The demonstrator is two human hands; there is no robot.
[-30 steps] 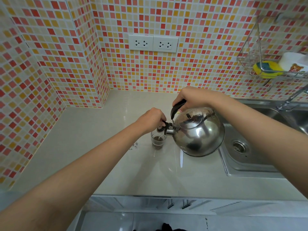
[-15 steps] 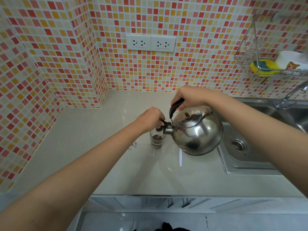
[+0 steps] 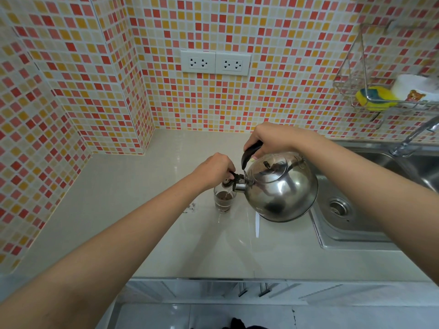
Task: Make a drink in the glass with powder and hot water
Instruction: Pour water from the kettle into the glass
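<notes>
A small clear glass with brown powder and liquid in it stands on the pale counter. A shiny steel kettle is tilted to the left, its spout right over the glass, and a thin stream runs into it. My right hand grips the kettle's black handle from above. My left hand pinches the black spout cap lever, holding the cap up just above the glass.
A steel sink with a drain lies right of the kettle, and a tap stands behind it. A wire rack on the tiled wall holds a yellow sponge. Two wall sockets sit above the counter. Small dark specks lie left of the glass.
The kettle stays tilted over the glass while water keeps pouring. The hands and kettle have barely shifted; the camera moved slightly.
</notes>
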